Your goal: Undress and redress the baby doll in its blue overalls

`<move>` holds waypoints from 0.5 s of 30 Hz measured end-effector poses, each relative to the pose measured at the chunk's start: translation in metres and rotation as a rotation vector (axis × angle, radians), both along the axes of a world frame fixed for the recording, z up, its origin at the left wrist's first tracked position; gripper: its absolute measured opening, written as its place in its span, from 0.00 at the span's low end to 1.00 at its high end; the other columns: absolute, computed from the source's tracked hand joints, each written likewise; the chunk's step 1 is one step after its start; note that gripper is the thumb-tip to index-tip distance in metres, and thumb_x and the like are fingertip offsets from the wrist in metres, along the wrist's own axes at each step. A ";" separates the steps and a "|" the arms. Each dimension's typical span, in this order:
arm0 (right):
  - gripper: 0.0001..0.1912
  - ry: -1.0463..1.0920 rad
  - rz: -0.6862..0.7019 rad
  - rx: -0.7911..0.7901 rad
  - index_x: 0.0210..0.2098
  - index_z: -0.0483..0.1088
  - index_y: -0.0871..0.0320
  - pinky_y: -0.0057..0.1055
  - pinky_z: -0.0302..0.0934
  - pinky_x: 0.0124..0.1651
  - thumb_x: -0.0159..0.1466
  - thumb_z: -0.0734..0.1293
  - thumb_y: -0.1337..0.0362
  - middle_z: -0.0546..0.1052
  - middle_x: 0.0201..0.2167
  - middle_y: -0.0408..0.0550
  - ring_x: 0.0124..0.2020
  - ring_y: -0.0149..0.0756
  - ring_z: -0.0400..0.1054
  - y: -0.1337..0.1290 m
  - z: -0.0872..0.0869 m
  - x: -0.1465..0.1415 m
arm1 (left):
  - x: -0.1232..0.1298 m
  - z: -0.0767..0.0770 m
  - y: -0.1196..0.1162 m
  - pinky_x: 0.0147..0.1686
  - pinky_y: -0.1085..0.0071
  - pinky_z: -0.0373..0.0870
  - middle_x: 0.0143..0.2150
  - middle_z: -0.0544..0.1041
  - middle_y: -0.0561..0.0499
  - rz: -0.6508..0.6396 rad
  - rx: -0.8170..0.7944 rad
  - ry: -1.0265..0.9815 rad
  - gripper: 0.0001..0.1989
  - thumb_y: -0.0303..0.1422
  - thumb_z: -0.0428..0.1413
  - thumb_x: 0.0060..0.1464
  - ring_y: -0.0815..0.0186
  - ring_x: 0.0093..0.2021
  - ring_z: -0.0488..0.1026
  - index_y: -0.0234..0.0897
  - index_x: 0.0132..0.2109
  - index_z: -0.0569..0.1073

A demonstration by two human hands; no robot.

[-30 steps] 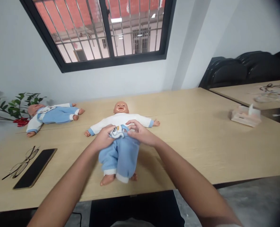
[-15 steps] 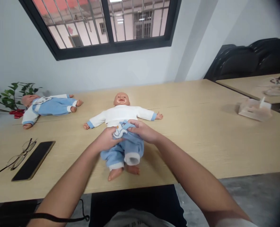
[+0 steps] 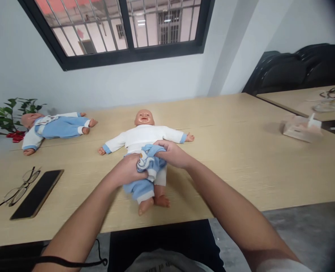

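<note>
While the doll (image 3: pixel 145 136) lay face up on the table (image 3: pixel 235 162), you held the blue overalls (image 3: pixel 156 154) over its waist and thighs. Progress looked partial: one trouser leg covered the doll's leg on your left, foot out past the cuff, while the other was bunched up off the second leg, and the printed bib sat crumpled below the chest. The doll's long axis ran away from you, head at the far end; the overalls roughly followed it, their loose cuff pointing towards its feet. Your right hand (image 3: pixel 175 154) pinched cloth between thumb and fingers. Your left hand (image 3: pixel 128 169) gripped beside the bib with curled fingers, their tips hidden.
</note>
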State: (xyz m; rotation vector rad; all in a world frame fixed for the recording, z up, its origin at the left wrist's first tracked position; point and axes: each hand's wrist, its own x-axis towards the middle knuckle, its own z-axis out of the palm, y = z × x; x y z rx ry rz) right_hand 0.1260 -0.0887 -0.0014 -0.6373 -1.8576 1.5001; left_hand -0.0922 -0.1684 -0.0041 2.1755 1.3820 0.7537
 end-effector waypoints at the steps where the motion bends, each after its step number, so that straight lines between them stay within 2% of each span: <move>1: 0.08 -0.024 0.020 0.002 0.38 0.75 0.57 0.30 0.65 0.41 0.59 0.70 0.63 0.78 0.36 0.44 0.37 0.35 0.71 0.001 0.001 0.002 | 0.000 0.000 0.000 0.46 0.62 0.76 0.40 0.81 0.51 0.001 -0.003 -0.020 0.13 0.35 0.65 0.49 0.56 0.41 0.78 0.39 0.43 0.77; 3: 0.08 -0.066 0.049 0.012 0.39 0.76 0.57 0.30 0.65 0.40 0.59 0.71 0.63 0.78 0.37 0.44 0.38 0.36 0.71 0.003 0.002 0.005 | -0.003 -0.002 0.000 0.48 0.63 0.75 0.43 0.81 0.49 -0.001 -0.025 -0.143 0.13 0.34 0.61 0.54 0.56 0.44 0.77 0.37 0.46 0.77; 6: 0.09 -0.092 0.075 0.035 0.39 0.76 0.57 0.30 0.65 0.41 0.61 0.72 0.60 0.79 0.38 0.44 0.39 0.37 0.72 0.006 0.003 0.009 | -0.009 -0.006 -0.001 0.54 0.61 0.74 0.53 0.80 0.45 -0.024 -0.090 -0.352 0.21 0.38 0.59 0.58 0.54 0.52 0.76 0.36 0.56 0.74; 8: 0.11 -0.094 0.083 0.050 0.39 0.77 0.57 0.31 0.65 0.41 0.62 0.72 0.58 0.79 0.38 0.45 0.40 0.37 0.72 0.006 0.002 0.008 | -0.011 -0.008 -0.002 0.53 0.60 0.74 0.54 0.79 0.43 -0.062 -0.160 -0.467 0.26 0.43 0.61 0.57 0.53 0.53 0.76 0.35 0.58 0.73; 10: 0.12 -0.092 0.082 0.061 0.40 0.77 0.57 0.31 0.65 0.41 0.62 0.72 0.56 0.79 0.39 0.45 0.40 0.37 0.72 0.006 0.002 0.006 | -0.011 -0.009 -0.002 0.49 0.61 0.76 0.53 0.80 0.41 -0.115 -0.247 -0.583 0.33 0.51 0.64 0.53 0.51 0.51 0.78 0.34 0.58 0.73; 12: 0.13 -0.104 0.082 0.091 0.41 0.76 0.57 0.32 0.65 0.42 0.62 0.72 0.55 0.79 0.39 0.45 0.41 0.38 0.72 0.006 0.001 0.005 | -0.010 -0.010 -0.003 0.47 0.62 0.76 0.51 0.81 0.40 -0.144 -0.315 -0.660 0.42 0.55 0.69 0.43 0.50 0.50 0.78 0.33 0.59 0.72; 15: 0.16 -0.210 0.008 0.242 0.44 0.75 0.56 0.35 0.65 0.45 0.62 0.73 0.53 0.78 0.42 0.47 0.44 0.41 0.71 0.009 0.005 0.013 | -0.008 -0.012 -0.002 0.49 0.63 0.75 0.50 0.81 0.43 -0.042 -0.360 -0.656 0.42 0.45 0.75 0.35 0.52 0.49 0.78 0.34 0.57 0.73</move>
